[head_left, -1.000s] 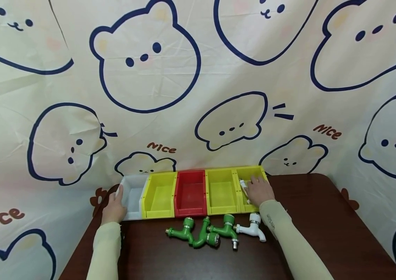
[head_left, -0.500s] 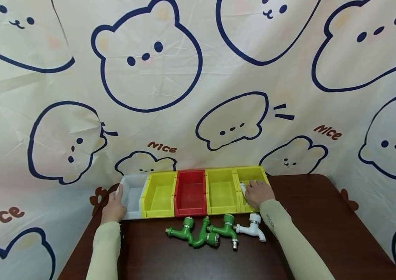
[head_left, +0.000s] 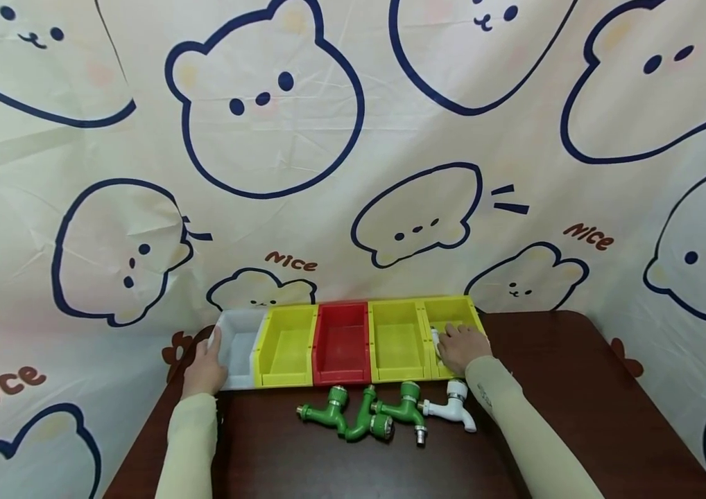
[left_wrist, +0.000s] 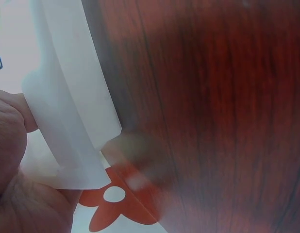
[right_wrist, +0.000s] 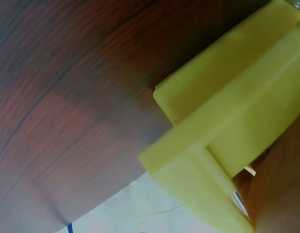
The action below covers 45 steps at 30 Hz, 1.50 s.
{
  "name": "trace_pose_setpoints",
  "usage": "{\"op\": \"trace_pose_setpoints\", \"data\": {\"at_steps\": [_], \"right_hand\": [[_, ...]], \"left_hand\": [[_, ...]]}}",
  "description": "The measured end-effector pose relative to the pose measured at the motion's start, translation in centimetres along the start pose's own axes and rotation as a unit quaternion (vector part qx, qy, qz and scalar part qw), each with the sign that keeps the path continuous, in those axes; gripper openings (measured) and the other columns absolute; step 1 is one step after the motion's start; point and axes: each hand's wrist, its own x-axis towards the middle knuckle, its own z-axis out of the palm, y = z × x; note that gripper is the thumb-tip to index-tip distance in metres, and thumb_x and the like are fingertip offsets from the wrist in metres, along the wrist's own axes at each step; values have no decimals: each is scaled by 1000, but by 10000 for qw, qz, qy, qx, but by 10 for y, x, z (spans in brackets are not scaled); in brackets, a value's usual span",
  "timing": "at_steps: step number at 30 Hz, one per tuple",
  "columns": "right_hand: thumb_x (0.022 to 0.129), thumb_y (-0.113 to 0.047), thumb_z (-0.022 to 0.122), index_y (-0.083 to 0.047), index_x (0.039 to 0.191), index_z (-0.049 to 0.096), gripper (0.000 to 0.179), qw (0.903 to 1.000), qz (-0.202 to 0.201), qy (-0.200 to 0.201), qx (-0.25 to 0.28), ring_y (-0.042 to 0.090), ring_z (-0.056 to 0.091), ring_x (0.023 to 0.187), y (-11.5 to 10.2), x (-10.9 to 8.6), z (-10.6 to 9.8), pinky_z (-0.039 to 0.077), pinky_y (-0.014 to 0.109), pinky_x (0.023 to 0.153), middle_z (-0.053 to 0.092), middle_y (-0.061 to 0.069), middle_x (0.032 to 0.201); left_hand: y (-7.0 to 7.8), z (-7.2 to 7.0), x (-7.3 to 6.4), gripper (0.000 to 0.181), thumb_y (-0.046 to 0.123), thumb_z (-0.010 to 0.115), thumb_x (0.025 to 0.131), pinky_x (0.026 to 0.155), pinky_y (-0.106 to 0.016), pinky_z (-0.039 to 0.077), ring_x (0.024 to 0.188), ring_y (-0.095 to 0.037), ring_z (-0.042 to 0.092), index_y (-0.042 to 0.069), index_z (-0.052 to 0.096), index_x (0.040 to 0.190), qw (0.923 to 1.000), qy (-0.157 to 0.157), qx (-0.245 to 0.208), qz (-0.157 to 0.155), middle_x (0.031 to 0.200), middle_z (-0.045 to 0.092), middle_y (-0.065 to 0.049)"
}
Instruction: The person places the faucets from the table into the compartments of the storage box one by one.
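At the left end of a row of bins, my left hand [head_left: 204,371] grips the side wall of a white bin [left_wrist: 67,97], thumb and fingers on either side of it. Inside the rightmost yellow bin [head_left: 449,306], my right hand [head_left: 463,345] holds a slim white tap [head_left: 435,335], mostly covered by the fingers. Part of the tap shows along the hand's left side. In the right wrist view, the yellow bin's wall [right_wrist: 247,97] hides most of that hand.
Between the hands stand a yellow bin [head_left: 286,346], a red bin [head_left: 342,343] and another yellow bin [head_left: 399,343]. In front lie green taps [head_left: 326,410], [head_left: 362,419], [head_left: 406,409] and a white tap [head_left: 453,409]. A patterned cloth [head_left: 415,145] hangs behind the brown table [head_left: 328,471].
The white tap in the rightmost bin has turned and shifted slightly under my right hand. My left hand keeps its place on the white bin.
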Motion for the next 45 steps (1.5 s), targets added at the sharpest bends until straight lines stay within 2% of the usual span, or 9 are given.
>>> {"op": "trace_pose_setpoints", "data": {"at_steps": [5,12,17,20,26,33,37,40,45], "right_hand": [[111,-25,40,-8,106,61,27,9988,11,-131,475,23,42,76,-1,0,0,40,38,65,48,8,94],[111,-24,41,-6,108,59,25,9962,129,-314,797,25,48,85,-4,0,-9,47,42,72,51,9,98],[111,-23,41,-6,107,58,24,9943,251,-211,1016,25,48,90,-5,2,-6,49,43,78,52,10,102],[110,-22,43,-4,111,59,25,9939,243,-129,1070,27,49,93,-4,3,-3,50,45,80,52,12,104],[109,-24,43,-1,132,60,36,9929,269,-117,1150,30,54,104,-2,4,-3,52,48,90,56,15,114],[110,-24,43,-2,124,61,32,9942,194,-186,1040,26,47,93,0,4,2,49,43,80,53,12,106],[109,-23,45,-2,125,62,31,9948,145,-69,1010,26,48,90,1,4,5,49,44,77,54,13,104],[109,-23,45,-2,125,62,32,9939,199,92,1083,27,52,93,0,3,5,51,44,80,56,13,106],[107,-20,53,2,127,64,32,9894,139,368,1395,31,58,102,-3,-7,-4,53,47,88,59,16,111]], "left_hand": [[0,1,2,88,1,52,97,106,-71,43,113,-60,52,12,-1,166,10000,47,-61,33,162,13,-33],[0,-1,2,89,3,53,97,107,-72,42,118,-62,49,13,-2,166,9999,10,-84,-97,163,11,-33],[-1,-1,3,90,3,54,97,106,-72,41,117,-62,51,13,-2,166,9999,68,-107,11,163,13,-32],[-1,0,4,90,3,55,97,106,-72,42,114,-61,52,13,-2,166,9999,75,-112,47,163,13,-32],[-1,0,6,90,3,55,97,104,-71,44,111,-59,53,12,-1,166,10000,43,-60,28,162,13,-33],[-2,2,9,89,4,53,96,104,-72,44,110,-59,53,12,-1,166,10000,21,-62,74,163,13,-33],[-2,2,8,89,4,54,96,102,-70,47,100,-54,58,11,-1,166,10000,-5,8,57,162,12,-34],[-2,2,8,89,3,54,96,101,-69,48,95,-51,58,12,0,166,10000,36,-10,64,162,12,-34],[-5,4,7,89,3,52,96,105,-73,42,112,-59,52,12,-3,166,9999,21,-94,34,163,12,-33]]}}
